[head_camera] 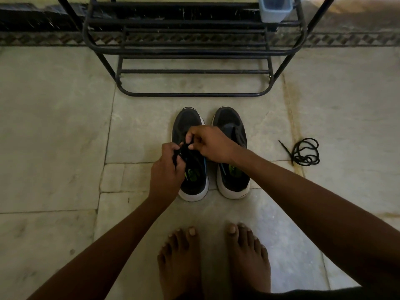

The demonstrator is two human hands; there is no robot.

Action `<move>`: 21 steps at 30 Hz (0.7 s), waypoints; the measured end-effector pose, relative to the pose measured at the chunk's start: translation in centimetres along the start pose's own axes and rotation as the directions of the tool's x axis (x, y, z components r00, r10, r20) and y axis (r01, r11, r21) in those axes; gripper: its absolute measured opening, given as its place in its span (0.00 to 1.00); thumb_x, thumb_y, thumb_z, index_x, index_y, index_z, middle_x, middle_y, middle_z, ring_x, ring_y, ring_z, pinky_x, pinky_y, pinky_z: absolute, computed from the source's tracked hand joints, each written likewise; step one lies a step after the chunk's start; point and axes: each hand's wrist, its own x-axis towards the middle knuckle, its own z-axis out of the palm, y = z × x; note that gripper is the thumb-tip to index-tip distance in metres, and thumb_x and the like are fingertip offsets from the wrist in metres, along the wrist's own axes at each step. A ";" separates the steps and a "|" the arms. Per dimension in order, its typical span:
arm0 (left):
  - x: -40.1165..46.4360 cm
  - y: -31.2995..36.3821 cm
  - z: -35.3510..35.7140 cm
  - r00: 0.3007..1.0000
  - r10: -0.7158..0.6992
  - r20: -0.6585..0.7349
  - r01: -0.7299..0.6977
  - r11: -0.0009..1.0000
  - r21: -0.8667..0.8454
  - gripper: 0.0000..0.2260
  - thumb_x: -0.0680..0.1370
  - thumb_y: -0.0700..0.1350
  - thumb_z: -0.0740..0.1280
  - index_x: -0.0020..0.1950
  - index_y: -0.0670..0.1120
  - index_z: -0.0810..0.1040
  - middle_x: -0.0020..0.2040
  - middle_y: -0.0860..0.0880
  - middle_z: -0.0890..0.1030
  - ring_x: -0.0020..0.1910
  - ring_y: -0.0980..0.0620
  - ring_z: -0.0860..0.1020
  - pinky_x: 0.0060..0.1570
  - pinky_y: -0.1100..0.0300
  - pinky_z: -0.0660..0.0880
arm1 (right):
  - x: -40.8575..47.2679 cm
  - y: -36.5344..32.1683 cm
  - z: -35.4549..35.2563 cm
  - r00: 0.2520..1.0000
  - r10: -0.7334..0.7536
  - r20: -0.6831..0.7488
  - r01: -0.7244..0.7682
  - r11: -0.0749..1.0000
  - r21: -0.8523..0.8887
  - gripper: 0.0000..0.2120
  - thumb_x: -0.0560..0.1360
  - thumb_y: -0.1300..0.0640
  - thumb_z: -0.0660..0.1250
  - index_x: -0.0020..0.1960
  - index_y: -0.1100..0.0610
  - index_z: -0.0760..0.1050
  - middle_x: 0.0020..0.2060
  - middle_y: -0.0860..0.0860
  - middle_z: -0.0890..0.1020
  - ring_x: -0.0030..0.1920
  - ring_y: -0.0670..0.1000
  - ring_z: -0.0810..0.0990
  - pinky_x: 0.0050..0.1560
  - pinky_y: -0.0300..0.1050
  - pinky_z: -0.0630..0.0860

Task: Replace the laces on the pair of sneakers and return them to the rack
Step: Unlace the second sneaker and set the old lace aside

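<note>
The left sneaker (190,154) is lying directly under both hands, its long axis running from heel at 6 o'clock to toe at 12 o'clock, toward the rack (194,50). The left hand (166,169) and right hand (210,144) are both pinching the black lace (180,153) over its tongue. The right sneaker (232,152) is standing just beside it at 3 o'clock, nearer the right hand, and a loose coiled lace (306,152) is lying farther out at 3 o'clock.

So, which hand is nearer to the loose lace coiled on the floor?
The right hand. It is over the sneakers, with the loose lace farther to its right. The left hand is beyond it, at the left sneaker.
</note>
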 end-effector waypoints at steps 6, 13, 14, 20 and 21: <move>-0.2 0.1 -0.2 1.000 0.013 0.027 -0.012 0.998 -0.057 0.12 0.84 0.46 0.58 0.67 0.46 0.66 0.45 0.52 0.81 0.37 0.55 0.81 0.34 0.73 0.73 | 0.4 0.4 0.2 0.993 -0.118 -0.014 0.115 0.987 -0.115 0.06 0.76 0.68 0.68 0.48 0.59 0.78 0.44 0.49 0.76 0.41 0.40 0.77 0.48 0.34 0.74; 0.1 0.0 -0.2 0.999 -0.013 0.036 0.015 0.999 -0.042 0.14 0.84 0.47 0.59 0.68 0.43 0.65 0.49 0.49 0.84 0.41 0.53 0.84 0.37 0.56 0.81 | -0.2 -0.1 0.4 0.985 -0.154 -0.075 0.147 0.985 -0.089 0.11 0.75 0.69 0.68 0.50 0.56 0.71 0.41 0.49 0.81 0.42 0.42 0.81 0.44 0.50 0.82; 0.1 0.0 -0.2 0.999 -0.016 0.045 0.018 1.000 -0.024 0.14 0.84 0.48 0.58 0.68 0.44 0.66 0.49 0.50 0.84 0.41 0.53 0.83 0.37 0.56 0.81 | -0.2 0.0 0.4 0.987 -0.147 -0.068 0.142 0.987 -0.071 0.12 0.75 0.70 0.67 0.49 0.56 0.70 0.40 0.49 0.80 0.41 0.42 0.81 0.43 0.50 0.81; 0.1 0.8 0.0 0.992 -0.072 0.105 0.057 0.989 0.134 0.12 0.85 0.47 0.59 0.67 0.47 0.72 0.49 0.49 0.81 0.42 0.51 0.80 0.38 0.59 0.73 | -0.4 -0.3 -1.1 0.999 -0.033 0.020 0.021 0.903 0.429 0.13 0.76 0.76 0.63 0.49 0.60 0.67 0.41 0.65 0.75 0.42 0.54 0.78 0.48 0.44 0.78; 0.2 1.0 0.1 0.990 -0.086 0.113 0.069 0.986 0.148 0.12 0.84 0.45 0.59 0.68 0.47 0.72 0.50 0.49 0.81 0.43 0.50 0.80 0.39 0.58 0.73 | -0.6 -0.2 -1.3 1.000 -0.017 0.025 0.001 0.863 0.506 0.13 0.76 0.76 0.64 0.49 0.60 0.67 0.40 0.64 0.75 0.42 0.52 0.77 0.47 0.42 0.77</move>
